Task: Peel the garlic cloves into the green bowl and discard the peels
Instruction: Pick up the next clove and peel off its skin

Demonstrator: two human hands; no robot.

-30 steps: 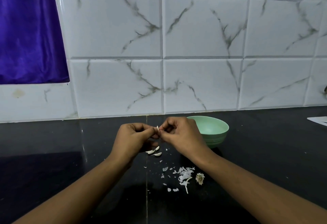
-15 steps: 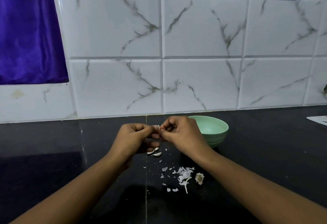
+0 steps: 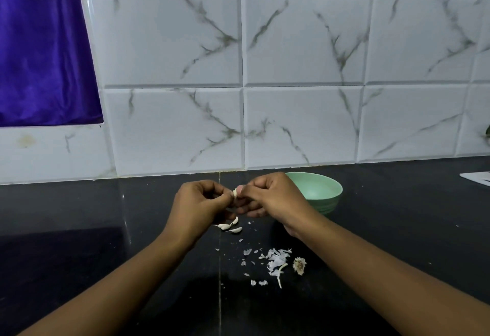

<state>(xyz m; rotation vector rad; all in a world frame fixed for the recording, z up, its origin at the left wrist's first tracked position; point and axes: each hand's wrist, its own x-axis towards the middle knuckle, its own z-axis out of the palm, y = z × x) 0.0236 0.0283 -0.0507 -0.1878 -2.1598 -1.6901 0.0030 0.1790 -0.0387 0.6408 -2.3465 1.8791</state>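
My left hand (image 3: 197,204) and my right hand (image 3: 270,197) meet above the black counter, both pinching one small white garlic clove (image 3: 235,192) between their fingertips. Only the clove's top shows between the thumbs. Just behind my right hand stands the green bowl (image 3: 322,192); its inside is partly hidden by the hand. Under my left hand lie a few loose garlic cloves (image 3: 229,227) on the counter. Nearer to me is a scatter of white peels (image 3: 274,262) and the dry garlic root base (image 3: 299,265).
The black counter (image 3: 79,229) runs back to a white marble-tiled wall (image 3: 305,123). A purple curtain (image 3: 45,51) hangs at the upper left. A white flat object (image 3: 477,177) lies at the counter's far right edge.
Both hands stay together on the clove, with only small finger movements. Less of the clove's tip shows than a second ago.
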